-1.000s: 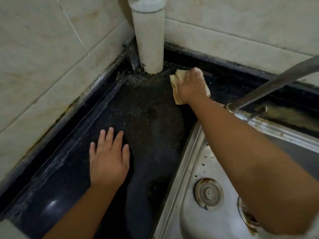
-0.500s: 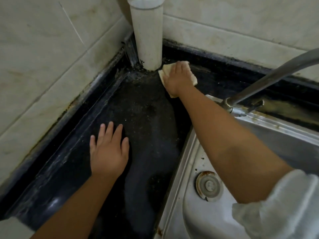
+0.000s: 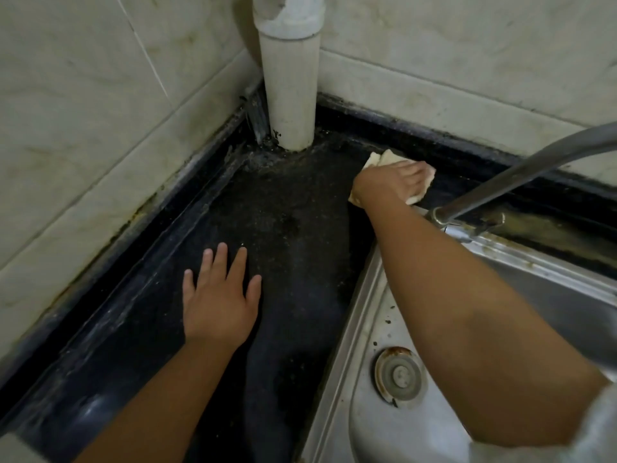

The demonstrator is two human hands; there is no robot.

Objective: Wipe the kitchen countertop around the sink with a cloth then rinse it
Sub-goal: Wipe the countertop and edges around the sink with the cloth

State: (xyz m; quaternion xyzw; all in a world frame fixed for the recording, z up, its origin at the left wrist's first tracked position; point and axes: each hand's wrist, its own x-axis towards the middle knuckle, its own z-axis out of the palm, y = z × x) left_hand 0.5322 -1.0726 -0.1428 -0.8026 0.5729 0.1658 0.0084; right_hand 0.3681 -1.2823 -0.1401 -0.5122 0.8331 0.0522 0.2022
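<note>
The right hand (image 3: 389, 182) presses a pale cloth (image 3: 384, 159) flat onto the dark table (image 3: 293, 212), at about 1 o'clock from the centre of the view. Its fingers are bent over the cloth and hold it down; the cloth's edges stick out beyond the knuckles on the far side and under the fingertips on the right. The cloth lies on the strip of table between the back wall (image 3: 467, 61) and the rim of the steel sink (image 3: 367, 329), just left of the tap (image 3: 521, 175), whose spout crosses over the forearm's far end.

The left hand (image 3: 218, 305) lies flat on the table at about 8 o'clock, palm down, fingers straight and slightly spread, its grip open and holding nothing.

A white pipe (image 3: 290, 95) stands upright in the corner at 12 o'clock, well left of the cloth. The table around its foot is speckled with grime. In the sink at 5 o'clock sits a round drain (image 3: 399, 375) with a rusty ring.
</note>
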